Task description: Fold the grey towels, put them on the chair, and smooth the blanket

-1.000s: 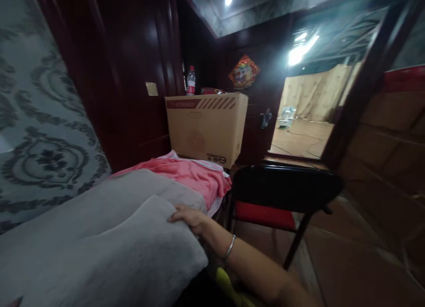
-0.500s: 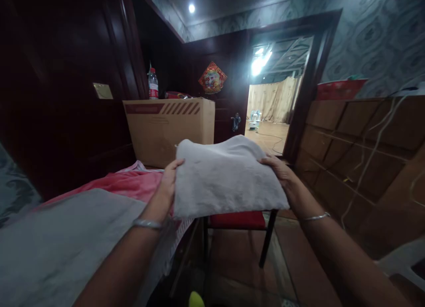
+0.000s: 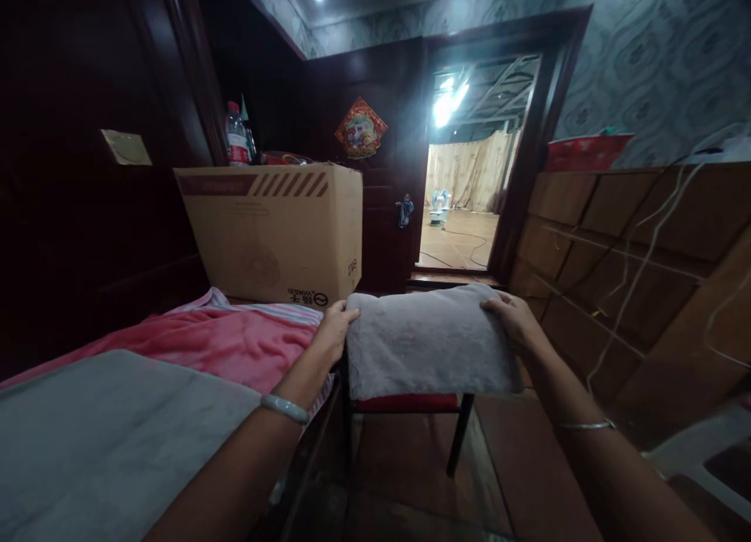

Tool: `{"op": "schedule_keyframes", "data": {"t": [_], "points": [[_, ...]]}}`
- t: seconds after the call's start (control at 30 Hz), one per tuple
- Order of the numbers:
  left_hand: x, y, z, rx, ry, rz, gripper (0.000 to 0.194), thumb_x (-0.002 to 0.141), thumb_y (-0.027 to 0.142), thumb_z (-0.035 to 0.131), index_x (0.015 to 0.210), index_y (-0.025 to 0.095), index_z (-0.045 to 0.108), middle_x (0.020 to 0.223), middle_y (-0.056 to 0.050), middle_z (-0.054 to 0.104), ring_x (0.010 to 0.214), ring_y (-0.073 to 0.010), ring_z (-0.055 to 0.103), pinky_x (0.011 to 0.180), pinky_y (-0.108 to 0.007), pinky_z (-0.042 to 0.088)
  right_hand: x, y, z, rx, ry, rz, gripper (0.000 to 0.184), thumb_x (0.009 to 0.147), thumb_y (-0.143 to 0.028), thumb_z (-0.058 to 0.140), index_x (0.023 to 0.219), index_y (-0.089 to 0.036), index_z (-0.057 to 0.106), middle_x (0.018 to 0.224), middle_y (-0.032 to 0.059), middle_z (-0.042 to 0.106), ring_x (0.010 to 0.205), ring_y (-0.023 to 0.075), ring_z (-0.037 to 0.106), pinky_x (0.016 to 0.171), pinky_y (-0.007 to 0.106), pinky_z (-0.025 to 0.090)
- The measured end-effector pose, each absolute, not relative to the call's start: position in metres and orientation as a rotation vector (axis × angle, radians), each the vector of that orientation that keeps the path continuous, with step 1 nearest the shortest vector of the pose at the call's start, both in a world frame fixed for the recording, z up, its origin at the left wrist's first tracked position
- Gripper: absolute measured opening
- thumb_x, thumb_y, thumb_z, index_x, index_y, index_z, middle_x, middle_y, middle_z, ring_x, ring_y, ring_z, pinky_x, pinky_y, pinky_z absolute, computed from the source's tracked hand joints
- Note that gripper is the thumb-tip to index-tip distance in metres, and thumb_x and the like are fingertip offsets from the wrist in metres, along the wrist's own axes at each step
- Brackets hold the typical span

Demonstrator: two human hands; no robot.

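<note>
The left hand [image 3: 335, 331] and right hand [image 3: 512, 320] each grip an upper corner of a grey cloth [image 3: 428, 345], stretched between them and hiding the back of a red-seated chair [image 3: 406, 403]. Pink fabric [image 3: 235, 342] lies to the left, a cardboard box [image 3: 264, 237] stands behind it, and farther back a dark door [image 3: 381, 245] bears a red decoration [image 3: 361, 127].

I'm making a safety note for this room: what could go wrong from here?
The gray cloth, pinched near its top corners by the left hand and right hand, could sag or slip beside the chair if one grip loosens.
The bottle at the top of the cardboard box might topple if the box were bumped.
</note>
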State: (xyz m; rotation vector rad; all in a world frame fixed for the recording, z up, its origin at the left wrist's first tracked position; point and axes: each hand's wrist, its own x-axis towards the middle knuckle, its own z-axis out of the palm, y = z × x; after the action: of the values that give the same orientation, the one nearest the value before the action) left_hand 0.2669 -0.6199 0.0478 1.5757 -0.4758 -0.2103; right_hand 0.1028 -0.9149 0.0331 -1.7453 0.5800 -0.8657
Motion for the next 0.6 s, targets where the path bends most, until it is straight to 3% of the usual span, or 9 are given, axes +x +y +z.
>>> {"op": "schedule_keyframes", "data": {"t": [0.13,0.3,0.43,0.6], "points": [[0.267,-0.626,0.05,1.607,-0.52,-0.317,0.027,0.077,0.034,0.075,0.092,0.012,0.069,0.08,-0.005,0.068,0.075,-0.0178,0.064,0.059,-0.025,0.05,0.088,-0.923,0.028,-1.724,0.65,-0.876,0.047,0.05,-0.044,0.062,0.086,-0.015,0.073,0.074,0.0037,0.069,0.066,0.02,0.057,0.057,0.029,0.041],[0.268,-0.629,0.05,1.736,-0.559,-0.176,0.013,0.069,0.025,0.071,0.075,0.016,0.062,0.058,0.003,0.057,0.053,-0.0119,0.051,0.044,-0.02,0.034,0.087,-0.93,0.019,-1.773,0.675,-0.871,0.051,0.052,-0.046,0.062,0.091,-0.016,0.073,0.08,0.0057,0.072,0.072,0.0233,0.062,0.061,0.03,0.045],[0.266,-0.628,0.054,1.774,-0.522,-0.258,0.016,0.071,0.026,0.071,0.078,0.018,0.059,0.06,0.003,0.058,0.049,-0.0123,0.052,0.042,-0.02,0.033,0.091,-0.937,0.015,-1.926,0.726,-0.881,0.051,0.06,-0.044,0.058,0.099,-0.016,0.073,0.089,0.0091,0.074,0.081,0.028,0.066,0.067,0.034,0.048],[0.269,-0.618,0.064,2.04,-0.506,-0.096,0.015,0.075,0.029,0.072,0.081,0.018,0.064,0.074,-0.005,0.066,0.058,-0.0217,0.062,0.049,-0.029,0.043,0.082,-0.931,0.016,-2.322,0.902,-1.043,0.052,0.076,-0.043,0.057,0.119,-0.017,0.071,0.101,0.0146,0.073,0.094,0.0328,0.066,0.08,0.041,0.051]]}}
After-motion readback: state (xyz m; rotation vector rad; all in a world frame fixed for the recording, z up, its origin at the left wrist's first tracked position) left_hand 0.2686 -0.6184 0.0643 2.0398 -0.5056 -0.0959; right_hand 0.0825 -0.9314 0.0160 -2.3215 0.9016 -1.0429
